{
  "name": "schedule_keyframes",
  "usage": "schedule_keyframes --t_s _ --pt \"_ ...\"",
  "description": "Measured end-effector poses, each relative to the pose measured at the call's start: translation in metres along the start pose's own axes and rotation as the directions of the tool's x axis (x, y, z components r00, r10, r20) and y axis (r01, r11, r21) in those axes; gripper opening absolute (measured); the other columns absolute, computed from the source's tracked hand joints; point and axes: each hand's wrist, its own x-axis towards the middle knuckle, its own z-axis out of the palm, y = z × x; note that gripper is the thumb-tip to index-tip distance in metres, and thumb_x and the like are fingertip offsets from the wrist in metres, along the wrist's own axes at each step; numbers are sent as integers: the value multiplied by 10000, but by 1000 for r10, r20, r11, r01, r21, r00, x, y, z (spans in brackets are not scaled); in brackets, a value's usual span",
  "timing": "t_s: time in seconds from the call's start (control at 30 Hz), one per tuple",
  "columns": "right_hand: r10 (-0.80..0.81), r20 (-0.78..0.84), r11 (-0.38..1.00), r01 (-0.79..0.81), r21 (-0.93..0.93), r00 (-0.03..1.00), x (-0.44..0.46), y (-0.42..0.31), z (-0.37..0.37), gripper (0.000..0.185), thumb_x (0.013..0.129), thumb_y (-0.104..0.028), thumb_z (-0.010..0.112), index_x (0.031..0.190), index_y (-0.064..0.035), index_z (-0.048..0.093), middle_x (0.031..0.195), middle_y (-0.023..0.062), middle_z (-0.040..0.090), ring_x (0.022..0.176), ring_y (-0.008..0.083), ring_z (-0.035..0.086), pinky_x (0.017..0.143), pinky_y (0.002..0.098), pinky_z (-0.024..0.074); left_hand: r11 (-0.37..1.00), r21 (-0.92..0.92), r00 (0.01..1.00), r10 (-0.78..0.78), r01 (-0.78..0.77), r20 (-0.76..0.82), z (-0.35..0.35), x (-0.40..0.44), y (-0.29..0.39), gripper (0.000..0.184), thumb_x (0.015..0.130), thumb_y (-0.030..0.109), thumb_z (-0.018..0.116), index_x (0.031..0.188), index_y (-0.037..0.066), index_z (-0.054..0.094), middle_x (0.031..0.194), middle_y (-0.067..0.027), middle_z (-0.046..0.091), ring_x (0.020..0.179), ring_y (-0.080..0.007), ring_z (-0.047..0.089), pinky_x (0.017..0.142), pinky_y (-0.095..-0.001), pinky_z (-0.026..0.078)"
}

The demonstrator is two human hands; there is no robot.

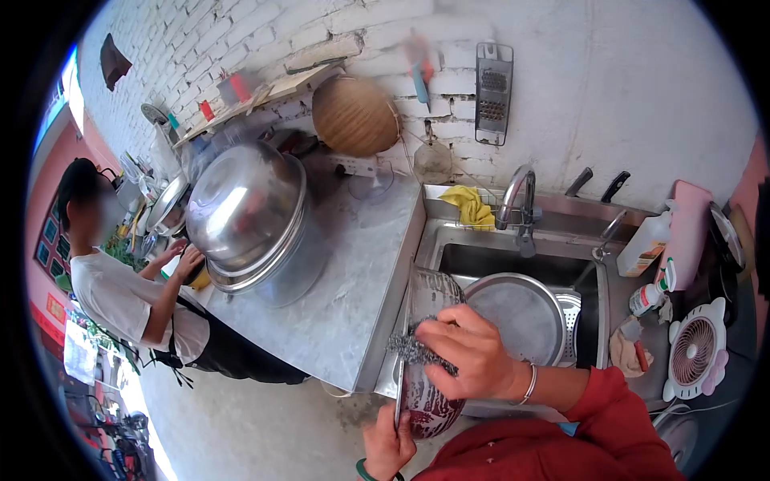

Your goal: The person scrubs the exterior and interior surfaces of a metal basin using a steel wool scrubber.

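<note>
A dark red bowl or pot, streaked with white suds, is tilted on its side at the sink's front left corner. My left hand grips its rim low in the view, fingers closed round the edge. Above it, my right hand is closed on a grey steel wool scrubber pressed against the bowl's soapy surface. Just right of my right hand, a round metal pan lies in the steel sink. The bowl's inside is hidden from this side.
Large metal bowls stand on the grey counter. Beyond them a person works at the far left. The faucet rises behind the sink, with a yellow cloth beside it. Bottles and a fan stand at the right.
</note>
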Motion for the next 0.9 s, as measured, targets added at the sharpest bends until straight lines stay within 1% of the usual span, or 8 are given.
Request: schedule_keyframes --t_s 0.1,0.27,0.4,0.53,0.6,0.73,0.8,0.9 --pt "-105 80 989 96 108 991 -16 -25 -3 296 556 -45 651 845 10 619 925 82 623 794 259 562 680 331 484 999 -42 1000 -7 7 4 1 -2 -6 114 864 84 557 965 34 540 625 -153 542 526 -357 567 473 -417 428" --pt "0 4 998 0 61 1000 8 7 2 327 526 -58 650 845 10 629 911 69 612 797 249 562 674 329 485 1000 5 999 5 -5 33 -5 -1 -2 93 855 71 565 938 36 539 627 -150 546 519 -356 562 465 -414 422" --pt "-82 131 987 63 147 988 -6 -17 -6 318 524 -46 639 840 -3 626 917 63 609 802 249 562 672 329 483 999 -11 999 39 -39 -3 -3 -3 -7 89 855 70 565 932 34 540 634 -144 547 517 -353 562 461 -409 422" --pt "-84 55 994 80 73 995 10 5 -1 347 499 -70 621 842 -20 640 895 49 641 755 245 570 630 324 485 997 -79 1000 5 -5 -2 -6 -2 -2 102 860 70 563 953 30 549 651 -146 559 518 -345 570 464 -394 432" --pt "-22 55 999 20 45 998 13 7 0 350 494 -68 615 840 -17 638 890 48 640 750 244 569 630 329 481 998 -51 1000 26 -26 -7 -5 -6 -5 104 862 70 564 957 29 551 647 -144 562 517 -342 571 465 -389 434" --pt "-150 162 989 145 39 975 1 -15 -10 301 543 -38 624 842 -12 612 863 51 607 782 235 565 654 326 470 996 -85 1000 6 -6 -7 -4 -6 -3 101 862 67 565 954 27 550 630 -138 565 509 -339 571 464 -388 433" --pt "-146 151 989 143 35 978 12 -2 -9 294 543 -42 622 836 -12 616 855 53 606 778 232 566 646 323 467 996 -87 1000 2 -1 6 -4 -5 -1 98 862 68 566 949 25 551 628 -138 565 506 -340 570 464 -388 433" --pt "-13 101 1000 12 10 995 17 7 -5 294 541 -59 627 831 -11 623 857 55 604 777 233 565 646 329 468 997 -63 999 41 -40 20 -5 -4 -5 92 864 77 568 937 23 549 614 -135 558 498 -339 565 460 -389 430"
